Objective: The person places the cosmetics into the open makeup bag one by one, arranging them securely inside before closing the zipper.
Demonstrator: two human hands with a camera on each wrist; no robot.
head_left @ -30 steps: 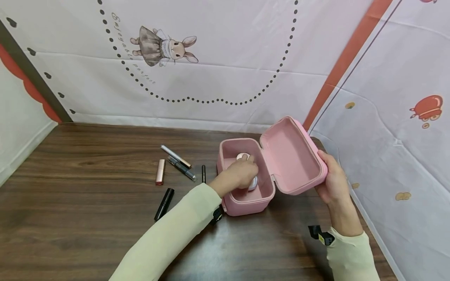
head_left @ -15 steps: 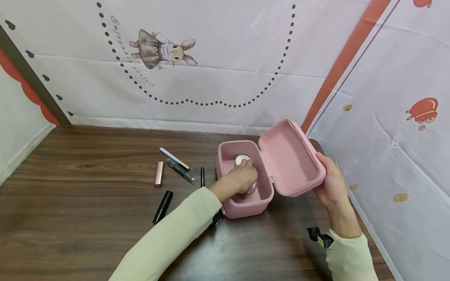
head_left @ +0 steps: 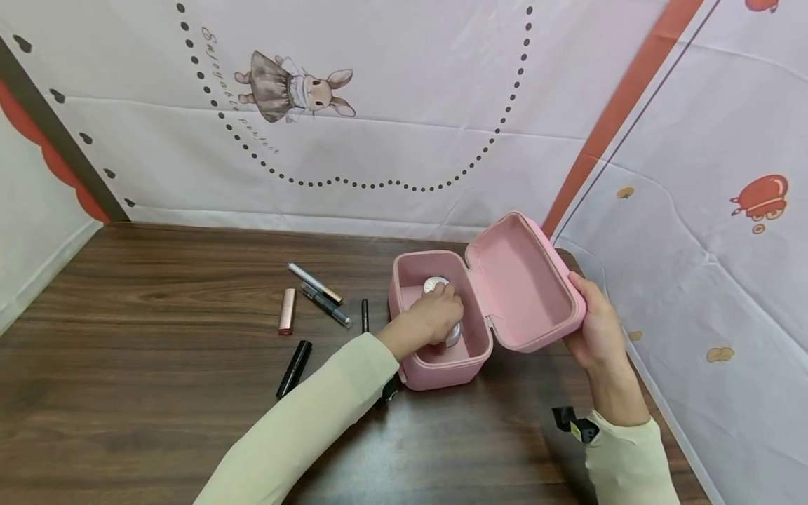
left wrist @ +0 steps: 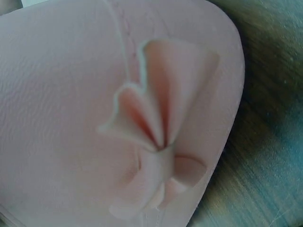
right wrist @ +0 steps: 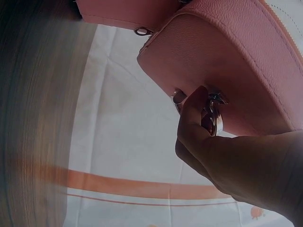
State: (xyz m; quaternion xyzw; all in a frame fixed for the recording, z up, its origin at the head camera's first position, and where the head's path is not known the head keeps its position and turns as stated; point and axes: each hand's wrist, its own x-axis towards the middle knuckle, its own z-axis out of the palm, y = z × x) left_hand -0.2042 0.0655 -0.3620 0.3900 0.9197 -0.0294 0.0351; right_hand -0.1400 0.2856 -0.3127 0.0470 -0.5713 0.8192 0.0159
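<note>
A pink makeup case (head_left: pixel 443 375) stands with its lid (head_left: pixel 520 287) swung out to the right. My left hand (head_left: pixel 432 315) reaches down inside, fingers bent among round white containers. One white round lid (head_left: pixel 435 284) shows just beyond the fingertips, and another pale round container (head_left: pixel 453 335) lies beside the hand. I cannot tell whether the fingers grip either one. My right hand (head_left: pixel 596 326) holds the lid by its outer side; in the right wrist view its fingers curl at a shiny metal fitting (right wrist: pixel 215 118). A pink bow (left wrist: pixel 161 156) on the case fills the left wrist view.
Left of the case on the wooden table (head_left: pixel 158 365) lie a rose-gold lipstick tube (head_left: pixel 287 311), a black tube (head_left: pixel 294 369), a white pen (head_left: pixel 314 282), a grey pen (head_left: pixel 326 304) and a thin black pencil (head_left: pixel 365 315). Printed cloth walls (head_left: pixel 404 98) border the back and right.
Inside the case my left hand has shifted only slightly, and the far white round lid shows a bit differently beside the fingertips. The right hand keeps the case lid in place.
</note>
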